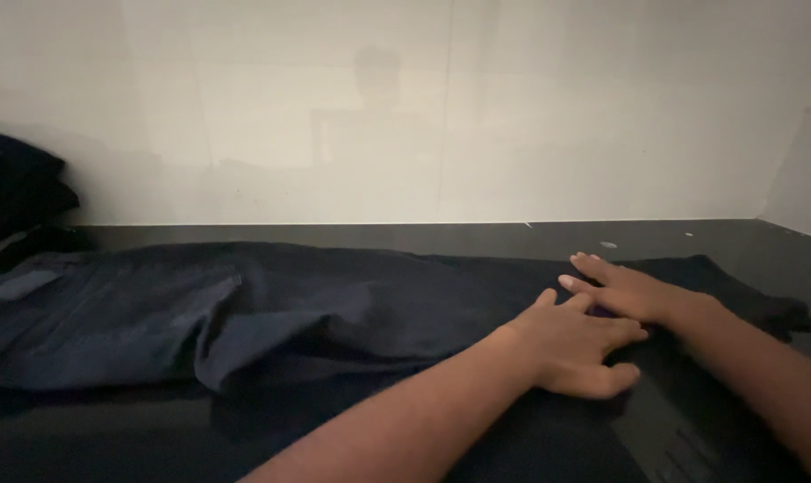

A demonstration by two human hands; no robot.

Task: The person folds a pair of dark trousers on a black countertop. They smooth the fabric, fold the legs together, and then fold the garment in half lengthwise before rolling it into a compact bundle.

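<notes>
A pair of dark navy trousers (244, 309) lies stretched flat along a dark tabletop (477, 237), waist end at the left, legs running to the right. My left hand (571, 344) rests palm down on the leg cloth, fingers spread and pointing right. My right hand (625, 288) lies flat just behind it, fingers pointing left, its fingertips partly overlapping my left hand. Both press on the fabric near the leg ends; neither grips anything.
A pile of dark folded clothes (16, 192) sits at the far left against the pale wall (423, 107). The wall runs close behind the table and turns a corner at the right (803, 170). A few small light specks (608, 244) lie on the table.
</notes>
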